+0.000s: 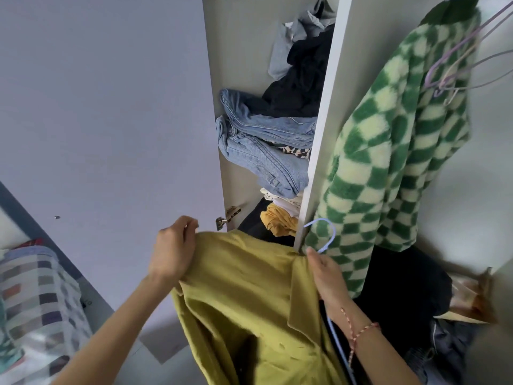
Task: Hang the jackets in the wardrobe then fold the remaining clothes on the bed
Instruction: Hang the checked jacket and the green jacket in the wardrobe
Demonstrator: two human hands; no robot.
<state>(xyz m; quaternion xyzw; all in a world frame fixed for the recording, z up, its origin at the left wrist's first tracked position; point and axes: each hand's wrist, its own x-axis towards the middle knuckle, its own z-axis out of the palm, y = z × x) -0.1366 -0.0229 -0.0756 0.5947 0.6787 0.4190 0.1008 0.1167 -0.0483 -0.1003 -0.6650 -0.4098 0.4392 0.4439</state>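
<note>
I hold one mustard-yellow jacket [249, 301] in front of the open wardrobe, low in the view, and its lower part is cut off by the bottom edge. My left grip [173, 251] is clamped on the cloth of one shoulder, with the fingers curled over the fold. My right grip [324, 273] is closed on the collar edge at the other side. Its fingers go behind the cloth, so I see only the thumb and the back of the hand. One light blue hanger [323, 234] is inside the jacket: the hook rises just above my right thumb, a piece of its bar shows below the lapel, and the rest is covered. One red string bracelet [358, 332] is on my right wrist.

Just behind the hook hangs one green-and-cream checked jacket [388, 162], in the right compartment, and its top is cut off. Beside it are thin lilac hangers [458, 59], at least three, but the wires cross and I cannot count them surely. Under it lies a dark heap [402, 287] that I cannot make out.

In the left compartment the shelves carry a pile of pale blue jeans [263, 151], where I cannot separate the pieces, dark clothes [302, 79] above them and one yellow garment [279, 222] below. One open door [111, 107] fills the left side. The bed [36, 295] with a checked cover shows only partly at the left edge
</note>
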